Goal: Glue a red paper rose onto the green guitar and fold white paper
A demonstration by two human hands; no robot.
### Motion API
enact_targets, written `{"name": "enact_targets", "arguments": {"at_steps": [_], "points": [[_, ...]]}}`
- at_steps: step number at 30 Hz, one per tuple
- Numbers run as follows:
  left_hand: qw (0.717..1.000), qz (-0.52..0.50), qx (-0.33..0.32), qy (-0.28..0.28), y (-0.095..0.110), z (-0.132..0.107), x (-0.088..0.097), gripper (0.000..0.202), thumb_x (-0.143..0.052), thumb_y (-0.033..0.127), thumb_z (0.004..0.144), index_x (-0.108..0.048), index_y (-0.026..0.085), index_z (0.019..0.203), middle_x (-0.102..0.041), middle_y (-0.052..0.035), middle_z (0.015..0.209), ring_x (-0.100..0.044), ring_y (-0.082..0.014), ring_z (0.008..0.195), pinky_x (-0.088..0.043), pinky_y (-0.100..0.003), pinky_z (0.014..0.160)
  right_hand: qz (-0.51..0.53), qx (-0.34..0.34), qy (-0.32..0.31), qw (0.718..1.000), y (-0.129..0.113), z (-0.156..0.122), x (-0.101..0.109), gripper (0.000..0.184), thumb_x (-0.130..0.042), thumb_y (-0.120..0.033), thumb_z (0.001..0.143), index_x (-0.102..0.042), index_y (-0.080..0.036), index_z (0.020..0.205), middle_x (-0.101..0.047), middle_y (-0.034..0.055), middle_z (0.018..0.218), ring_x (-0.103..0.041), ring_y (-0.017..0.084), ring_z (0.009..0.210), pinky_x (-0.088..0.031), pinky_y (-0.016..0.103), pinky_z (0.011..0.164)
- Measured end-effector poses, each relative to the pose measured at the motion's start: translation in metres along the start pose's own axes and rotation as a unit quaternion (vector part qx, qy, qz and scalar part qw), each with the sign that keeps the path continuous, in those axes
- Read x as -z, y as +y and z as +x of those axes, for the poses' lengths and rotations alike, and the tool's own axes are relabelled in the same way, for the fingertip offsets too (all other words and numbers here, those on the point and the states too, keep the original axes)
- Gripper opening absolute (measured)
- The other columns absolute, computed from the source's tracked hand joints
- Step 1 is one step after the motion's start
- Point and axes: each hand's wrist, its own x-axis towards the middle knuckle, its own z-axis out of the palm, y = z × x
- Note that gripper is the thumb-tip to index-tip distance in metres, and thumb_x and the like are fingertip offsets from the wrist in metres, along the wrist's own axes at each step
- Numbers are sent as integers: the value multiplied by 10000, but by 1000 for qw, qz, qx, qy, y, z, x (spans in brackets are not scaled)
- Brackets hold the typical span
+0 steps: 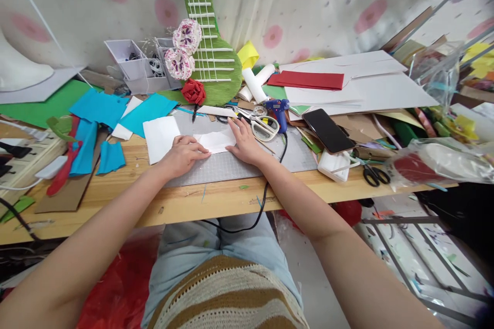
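Note:
A small white strip of paper (216, 141) lies on the grey cutting mat (216, 168) between my two hands. My left hand (186, 154) has its fingers together, their tips pressed on the strip's left end. At the right end, my right hand (246, 142) lies with fingers spread, its thumb and fingertips touching the paper. A larger white sheet (160, 136) rests just left of my left hand. Beyond my right hand are white-handled scissors (266, 128) and a blue glue gun (281, 113), its black cord running over the table edge.
A green paper guitar (218, 61) with flowers stands behind the mat. Blue paper pieces (148, 113) and red-handled scissors (64, 172) lie left. A phone (328, 131), black scissors (376, 175), a folded red sheet (306, 80) and white boards (389, 95) are on the right.

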Motion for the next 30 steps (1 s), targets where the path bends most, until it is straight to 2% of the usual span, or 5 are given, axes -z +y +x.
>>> {"name": "enact_targets", "arguments": {"at_steps": [5,10,16,21,30], "points": [[997,51,-33,-37,16,7,5,390,-397,272,901,-594,290,1238,-656,-83,953,-475,-247,966,-298,-445,863,12,15,6,1000,0,1,1,850,-596,-246,763,-148,-160,1480,-212,172,1500,-73,315,1418,-138,554,1127],[995,62,-42,-71,22,16,8,400,-413,439,897,-582,330,1243,-590,-88,936,-457,-248,952,-302,-435,879,18,20,31,999,-5,1,-3,869,-612,-250,748,-152,-171,1480,-238,167,1488,-96,312,1414,-144,555,1125],[994,60,-44,-79,15,15,9,387,-406,432,902,-597,332,1224,-600,-86,956,-473,-246,976,-307,-446,911,6,8,32,999,-9,0,-6,854,-644,-270,747,-196,-189,1469,-257,162,1483,-106,315,1415,-159,554,1122],[997,27,-52,-56,6,-1,10,389,-409,388,909,-575,313,1252,-645,-72,1139,-462,-260,1148,-254,-471,1001,1,-16,22,1000,0,-1,-3,877,-646,-269,749,-161,-201,1476,-226,163,1497,-86,317,1419,-151,555,1124],[999,-20,9,-50,7,-14,10,383,-429,391,900,-583,318,1243,-630,-53,1232,-463,-263,1192,-261,-511,1014,4,-3,13,1000,1,-1,-1,834,-615,-275,769,-172,-207,1472,-234,159,1489,-98,315,1410,-164,553,1113]]}}
